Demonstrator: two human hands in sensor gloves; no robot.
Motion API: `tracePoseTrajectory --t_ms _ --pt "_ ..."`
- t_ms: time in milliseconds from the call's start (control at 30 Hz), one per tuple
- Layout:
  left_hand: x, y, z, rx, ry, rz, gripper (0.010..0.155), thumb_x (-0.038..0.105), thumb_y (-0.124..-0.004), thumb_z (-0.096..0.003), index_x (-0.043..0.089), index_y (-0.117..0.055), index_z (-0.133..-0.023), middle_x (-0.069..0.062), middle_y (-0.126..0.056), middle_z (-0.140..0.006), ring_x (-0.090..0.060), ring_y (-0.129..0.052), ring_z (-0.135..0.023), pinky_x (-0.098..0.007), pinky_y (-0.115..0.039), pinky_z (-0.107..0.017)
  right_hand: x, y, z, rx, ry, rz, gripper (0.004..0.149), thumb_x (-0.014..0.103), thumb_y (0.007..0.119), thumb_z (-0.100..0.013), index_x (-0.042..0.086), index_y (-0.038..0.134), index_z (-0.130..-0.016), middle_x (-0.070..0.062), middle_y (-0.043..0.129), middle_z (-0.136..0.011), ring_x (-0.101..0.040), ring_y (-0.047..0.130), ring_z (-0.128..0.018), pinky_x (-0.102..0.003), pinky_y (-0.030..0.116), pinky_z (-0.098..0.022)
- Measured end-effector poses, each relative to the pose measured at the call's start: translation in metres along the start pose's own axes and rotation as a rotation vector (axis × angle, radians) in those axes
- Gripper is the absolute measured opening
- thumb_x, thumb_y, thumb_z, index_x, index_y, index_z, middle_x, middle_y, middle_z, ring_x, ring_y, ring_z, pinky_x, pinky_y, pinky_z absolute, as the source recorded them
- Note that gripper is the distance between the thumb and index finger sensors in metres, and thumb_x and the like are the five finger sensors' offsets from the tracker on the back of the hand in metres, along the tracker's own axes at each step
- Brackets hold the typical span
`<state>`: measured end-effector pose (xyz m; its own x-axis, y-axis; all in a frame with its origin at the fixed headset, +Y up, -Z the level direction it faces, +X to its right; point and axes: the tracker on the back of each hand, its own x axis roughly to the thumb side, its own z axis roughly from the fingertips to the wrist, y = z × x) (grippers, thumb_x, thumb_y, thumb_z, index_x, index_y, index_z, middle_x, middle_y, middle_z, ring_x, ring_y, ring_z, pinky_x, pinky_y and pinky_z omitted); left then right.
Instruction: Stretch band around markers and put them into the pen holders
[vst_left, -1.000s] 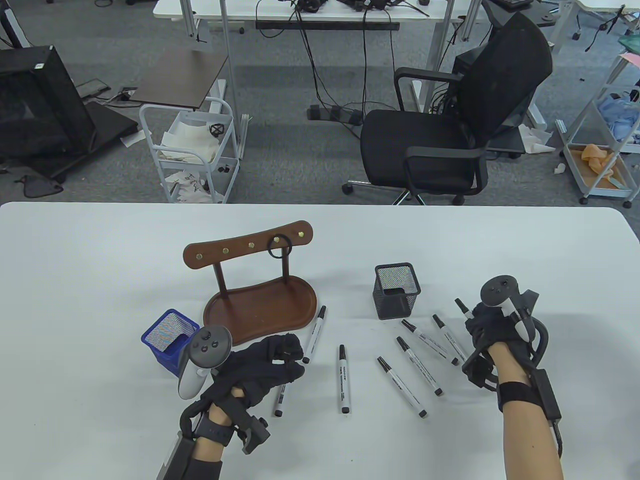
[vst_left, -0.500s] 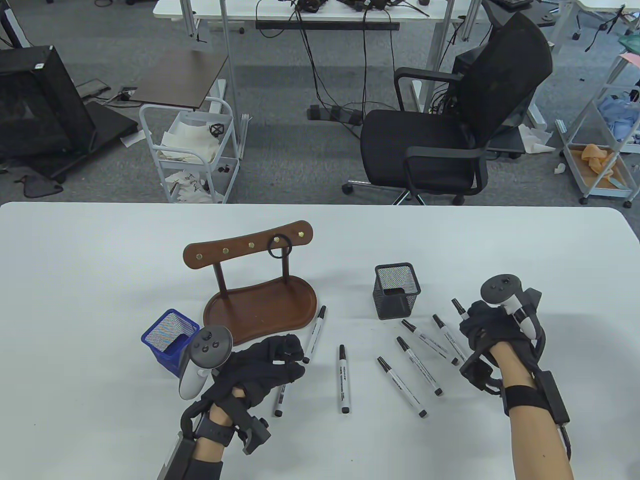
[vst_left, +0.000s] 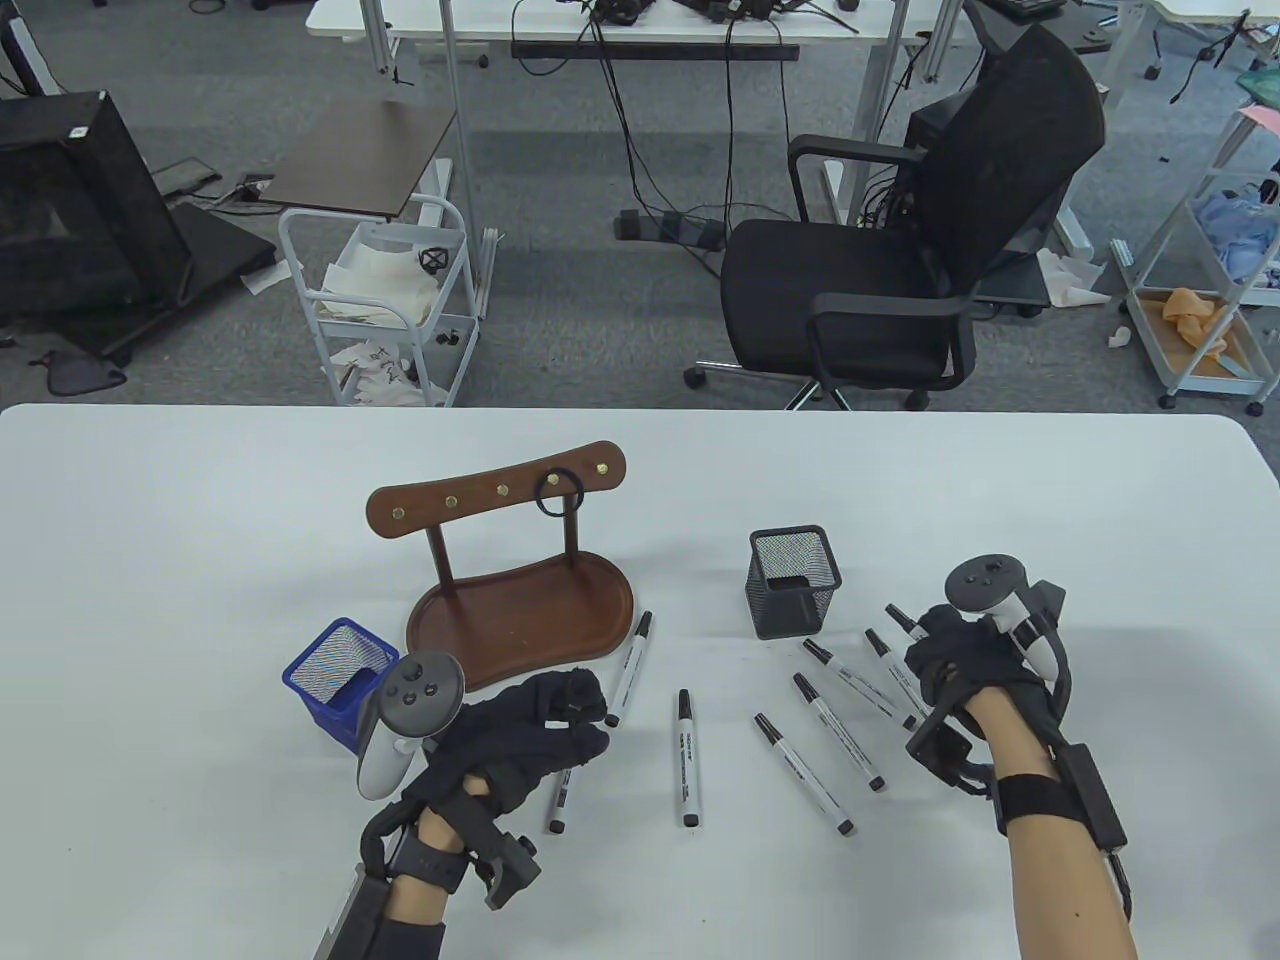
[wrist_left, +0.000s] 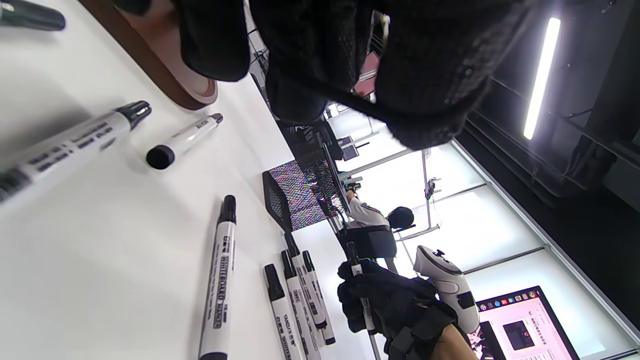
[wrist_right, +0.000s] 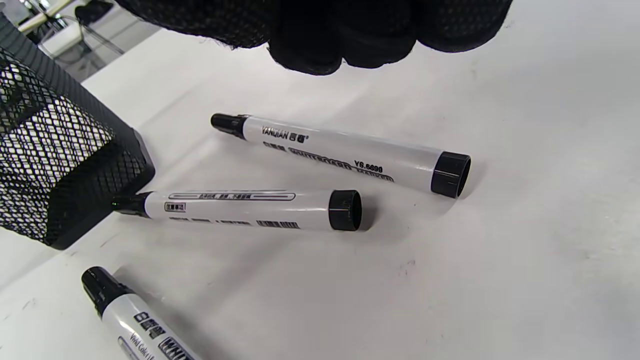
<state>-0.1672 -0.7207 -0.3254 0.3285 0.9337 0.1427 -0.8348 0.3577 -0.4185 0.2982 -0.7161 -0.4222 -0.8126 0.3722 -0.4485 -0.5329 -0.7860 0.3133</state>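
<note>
My right hand (vst_left: 950, 665) grips one whiteboard marker (vst_left: 898, 620) off the table (vst_left: 200, 600); left hand (vst_left: 530, 735) curled, contents unclear. Other markers (vst_left: 835, 730) loose beside black mesh holder (vst_left: 795, 583). Risk: gathering more could roll them apart.

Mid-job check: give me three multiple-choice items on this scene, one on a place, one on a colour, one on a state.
1. Where is the black band? A on a peg of the wooden rack; B in a drawer; C on a wrist.
2. The pen holder beside the left hand is: A red; B blue; C green.
3. The right hand: A lies flat; B grips a marker; C is out of view.
Key: A, it hangs on the peg; B, its mesh is blue; B, fingers wrap the barrel.
</note>
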Motion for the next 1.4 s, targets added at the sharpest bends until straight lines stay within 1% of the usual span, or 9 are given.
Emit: tracePoseTrajectory --t_ms 33,67,133,233,467,900,1167,1300,1400 --pt "0.0 0.0 0.0 0.001 0.0 0.0 0.07 0.039 -0.093 -0.0506 0.007 -0.065 -0.106 -0.017 -0.084 -0.104 -0.052 -0.064 -0.103 -0.077 -0.042 -0.073 -0.001 0.0 0.0 -0.008 0.009 0.006 0.049 0.028 0.075 -0.054 0.023 0.054 -0.098 -0.003 0.084 -0.077 -0.027 0.085 -0.06 -0.053 0.071 -0.058" --pt "0.0 0.0 0.0 0.0 0.0 -0.001 0.07 0.039 -0.093 -0.0506 0.007 -0.065 -0.106 -0.017 -0.084 -0.104 -0.053 -0.064 -0.103 -0.077 -0.042 -0.073 -0.001 0.0 -0.001 -0.029 0.011 0.021 0.047 0.03 0.077 -0.054 0.023 0.059 -0.097 -0.002 0.085 -0.075 -0.026 0.086 -0.058 -0.052 0.073 -0.056" --pt "0.0 0.0 0.0 0.0 0.0 0.001 0.07 0.038 -0.093 -0.0505 0.007 -0.065 -0.106 -0.017 -0.084 -0.104 -0.052 -0.064 -0.103 -0.077 -0.042 -0.073 -0.002 0.001 -0.001 -0.038 0.012 0.042 0.05 0.033 0.08 -0.053 0.024 0.059 -0.098 -0.002 0.085 -0.075 -0.025 0.086 -0.058 -0.052 0.074 -0.056" --pt "0.0 0.0 0.0 0.0 -0.001 0.0 0.07 0.038 -0.093 -0.0504 0.007 -0.065 -0.106 -0.017 -0.084 -0.104 -0.052 -0.064 -0.103 -0.077 -0.042 -0.073 -0.001 0.004 -0.002 -0.04 0.017 0.073 0.054 0.033 0.082 -0.051 0.023 0.06 -0.1 -0.003 0.084 -0.078 -0.025 0.086 -0.06 -0.052 0.074 -0.056" --pt "0.0 0.0 0.0 0.001 -0.001 0.002 0.07 0.038 -0.093 -0.0504 0.007 -0.066 -0.106 -0.017 -0.084 -0.104 -0.052 -0.064 -0.103 -0.077 -0.042 -0.073 0.002 0.011 -0.007 -0.025 0.028 0.116 0.057 0.034 0.086 -0.049 0.022 0.064 -0.101 -0.003 0.082 -0.081 -0.025 0.085 -0.062 -0.051 0.073 -0.057" --pt "-0.001 0.0 0.0 0.002 0.0 0.002 0.069 0.038 -0.093 -0.0505 0.007 -0.066 -0.106 -0.017 -0.084 -0.104 -0.052 -0.064 -0.103 -0.077 -0.042 -0.073 0.004 0.022 -0.014 -0.052 0.069 0.187 0.054 0.035 0.088 -0.048 0.022 0.07 -0.097 -0.005 0.08 -0.083 -0.026 0.084 -0.064 -0.051 0.072 -0.059" --pt "-0.001 0.001 0.0 0.003 0.0 0.002 0.069 0.038 -0.093 -0.0506 0.007 -0.065 -0.106 -0.017 -0.084 -0.104 -0.052 -0.064 -0.103 -0.077 -0.042 -0.073 0.004 0.025 -0.016 -0.025 0.086 0.204 0.054 0.032 0.089 -0.048 0.025 0.066 -0.096 -0.007 0.079 -0.085 -0.027 0.083 -0.066 -0.052 0.071 -0.061" --pt "-0.001 0.001 0.0 0.005 0.001 0.002 0.069 0.038 -0.093 -0.0507 0.007 -0.066 -0.106 -0.017 -0.084 -0.104 -0.052 -0.064 -0.103 -0.077 -0.042 -0.073 0.005 0.026 -0.016 -0.034 0.09 0.216 0.051 0.031 0.089 -0.049 0.026 0.067 -0.095 -0.007 0.078 -0.085 -0.027 0.082 -0.067 -0.052 0.071 -0.061" --pt "-0.001 0.001 0.0 0.007 0.001 0.003 0.069 0.038 -0.093 -0.0508 0.007 -0.065 -0.106 -0.017 -0.084 -0.104 -0.052 -0.064 -0.103 -0.077 -0.042 -0.073 0.007 0.027 -0.016 -0.037 0.079 0.228 0.046 0.031 0.087 -0.049 0.024 0.069 -0.091 -0.008 0.078 -0.085 -0.028 0.082 -0.067 -0.052 0.07 -0.061"
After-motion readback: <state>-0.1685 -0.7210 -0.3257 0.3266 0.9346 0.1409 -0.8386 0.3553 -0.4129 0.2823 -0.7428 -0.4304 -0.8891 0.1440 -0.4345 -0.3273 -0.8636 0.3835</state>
